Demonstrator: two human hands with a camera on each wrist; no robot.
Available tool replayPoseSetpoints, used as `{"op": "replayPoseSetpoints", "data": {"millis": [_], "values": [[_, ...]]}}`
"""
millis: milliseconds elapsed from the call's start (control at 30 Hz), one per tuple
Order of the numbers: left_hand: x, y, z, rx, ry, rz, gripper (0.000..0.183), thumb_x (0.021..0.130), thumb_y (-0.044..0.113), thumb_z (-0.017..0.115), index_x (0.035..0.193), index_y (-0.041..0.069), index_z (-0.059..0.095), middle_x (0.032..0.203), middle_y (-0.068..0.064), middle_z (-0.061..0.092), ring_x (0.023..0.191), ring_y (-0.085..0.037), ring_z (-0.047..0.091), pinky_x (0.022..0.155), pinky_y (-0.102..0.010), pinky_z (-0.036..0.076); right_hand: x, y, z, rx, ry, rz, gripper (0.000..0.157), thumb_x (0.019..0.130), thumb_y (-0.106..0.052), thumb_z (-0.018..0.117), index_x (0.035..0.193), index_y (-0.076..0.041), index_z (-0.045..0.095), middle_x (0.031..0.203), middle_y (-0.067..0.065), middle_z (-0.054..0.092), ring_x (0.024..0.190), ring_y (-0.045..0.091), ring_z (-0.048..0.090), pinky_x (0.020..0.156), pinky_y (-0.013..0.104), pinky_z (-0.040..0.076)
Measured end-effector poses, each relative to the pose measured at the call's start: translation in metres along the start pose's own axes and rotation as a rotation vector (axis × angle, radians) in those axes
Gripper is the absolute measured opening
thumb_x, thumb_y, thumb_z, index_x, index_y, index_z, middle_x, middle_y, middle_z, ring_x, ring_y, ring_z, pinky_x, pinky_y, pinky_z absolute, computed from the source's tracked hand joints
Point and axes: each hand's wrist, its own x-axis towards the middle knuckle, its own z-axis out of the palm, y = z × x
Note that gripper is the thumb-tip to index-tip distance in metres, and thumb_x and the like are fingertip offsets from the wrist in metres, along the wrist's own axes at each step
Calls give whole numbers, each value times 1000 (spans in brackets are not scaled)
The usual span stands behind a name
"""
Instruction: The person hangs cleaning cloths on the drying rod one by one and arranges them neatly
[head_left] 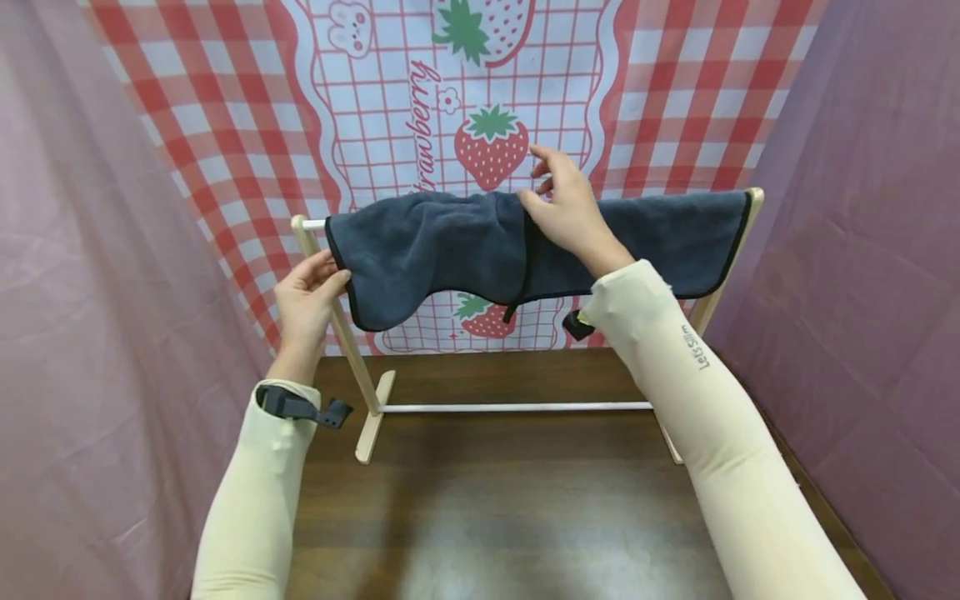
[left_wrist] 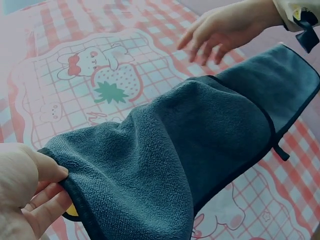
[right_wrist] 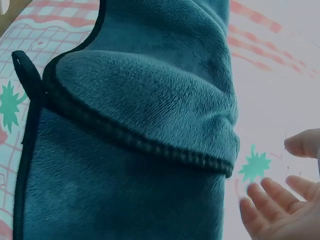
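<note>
A blue-grey towel (head_left: 405,258) with black trim hangs over the top bar of a small wooden rack (head_left: 352,358). Its edge overlaps another blue-grey stretch of towel (head_left: 675,242) on the right; whether these are two pieces, I cannot tell. A black hanging loop (right_wrist: 26,72) sticks out by the overlap. At the far left, my left hand (head_left: 303,300) pinches the trimmed side edge between thumb and fingers. My right hand (head_left: 566,204) hovers at the overlap near the bar, its fingers loosely bent, and the right wrist view shows it apart from the cloth.
White bar end (head_left: 313,224) shows at the upper left, and a white lower bar (head_left: 517,407) joins the rack's feet. Behind hangs a red-checked strawberry cloth (head_left: 675,100). Pink curtains (head_left: 847,292) close both sides. Brown tabletop (head_left: 487,500) lies in front.
</note>
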Motion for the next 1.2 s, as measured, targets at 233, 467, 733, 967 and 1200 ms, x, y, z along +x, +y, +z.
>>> {"op": "replayPoseSetpoints", "data": {"millis": [233,467,733,967,1200], "values": [[1,1,-1,20,-12,4,35,83,-20,64,118,-17,62,76,10,69,71,-2,65,67,-16,56,-18,15,-2,-15,-7,108,47,95,-17,61,139,-4,50,109,17,66,91,30,63,80,40,51],[1,1,-1,24,-16,4,35,83,-20,64,118,-17,63,75,10,69,71,-2,65,67,-16,56,-29,26,5,-23,-85,167,47,95,-18,65,137,-5,51,107,16,70,92,29,66,84,44,53],[2,3,-2,17,-14,11,36,83,-21,64,119,-16,63,76,11,69,73,-3,65,68,-17,56,-38,34,14,118,-44,155,46,92,-11,69,135,-5,52,104,16,71,84,24,69,79,37,58],[2,4,-2,2,-12,12,37,83,-22,64,119,-16,63,78,9,69,73,-3,65,67,-17,56,-43,41,26,303,-3,163,46,90,-1,70,133,-2,54,104,19,67,83,13,67,74,27,57],[10,7,-2,38,-4,32,38,84,-20,64,122,-14,63,74,10,67,69,-2,64,67,-16,56,-38,44,32,426,52,167,42,89,4,68,130,1,57,95,12,66,76,11,64,70,25,57]]}}
